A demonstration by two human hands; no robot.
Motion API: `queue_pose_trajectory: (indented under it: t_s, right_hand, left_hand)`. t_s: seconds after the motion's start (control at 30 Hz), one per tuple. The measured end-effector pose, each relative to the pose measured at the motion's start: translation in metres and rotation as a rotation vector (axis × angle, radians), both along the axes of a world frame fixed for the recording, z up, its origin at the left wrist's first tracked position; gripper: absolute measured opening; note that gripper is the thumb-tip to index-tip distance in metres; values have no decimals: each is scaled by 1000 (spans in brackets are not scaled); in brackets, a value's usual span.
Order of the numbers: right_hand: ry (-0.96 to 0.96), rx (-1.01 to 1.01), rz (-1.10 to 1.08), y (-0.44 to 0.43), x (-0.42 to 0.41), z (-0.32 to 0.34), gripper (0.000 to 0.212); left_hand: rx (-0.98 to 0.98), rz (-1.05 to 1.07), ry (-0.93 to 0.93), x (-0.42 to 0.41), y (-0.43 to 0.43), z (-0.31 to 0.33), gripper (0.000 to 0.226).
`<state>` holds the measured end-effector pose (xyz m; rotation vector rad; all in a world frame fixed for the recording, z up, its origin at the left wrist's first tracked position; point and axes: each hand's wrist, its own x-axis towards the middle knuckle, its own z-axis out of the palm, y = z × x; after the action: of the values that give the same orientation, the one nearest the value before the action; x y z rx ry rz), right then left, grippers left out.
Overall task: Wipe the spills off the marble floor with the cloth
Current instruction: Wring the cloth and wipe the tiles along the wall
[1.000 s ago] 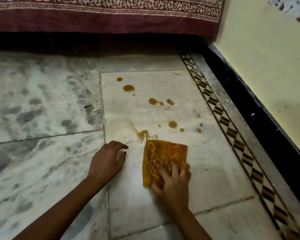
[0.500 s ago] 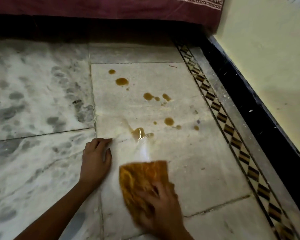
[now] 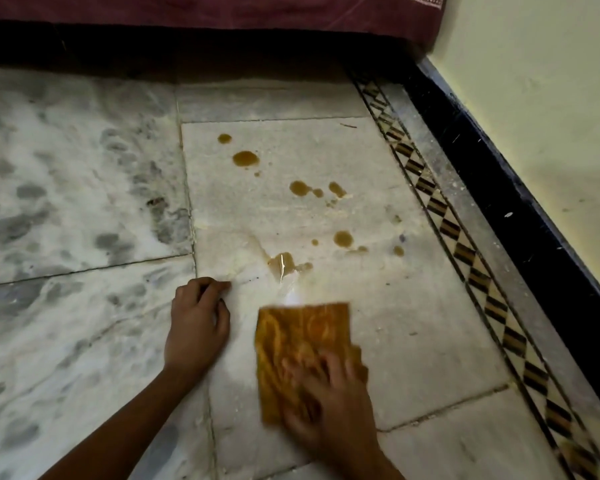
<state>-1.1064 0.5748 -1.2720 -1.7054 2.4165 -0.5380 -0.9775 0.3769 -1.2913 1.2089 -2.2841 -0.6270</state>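
Pressing the cloth flat on the marble floor with the right hand, fingers spread; drawn back from the nearest spill, smeared but not lifted. Bracing beside it with the left hand, loosely curled, empty. Leaves the farther drops untouched.

Blurry right hand atop cloth

cloth: orange patterned, flat on marble floor | brown spills: scattered drops beyond cloth, unwiped
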Motion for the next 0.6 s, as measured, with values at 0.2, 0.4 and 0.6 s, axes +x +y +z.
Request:
queue_pose_trajectory:
  t_s: [0.2, 0.4, 0.6]
  right_hand:
    - [199, 100, -237, 96, -119, -2, 47]
    - [110, 386, -731, -18, -155, 4, 78]
    - [64, 178, -146, -7, -24, 5, 67]
  left_hand:
    - [5, 21, 14, 6, -1, -4, 31]
    - [7, 56, -20, 0, 2, 0, 36]
    - [51, 189, -34, -43, 3, 19, 46]
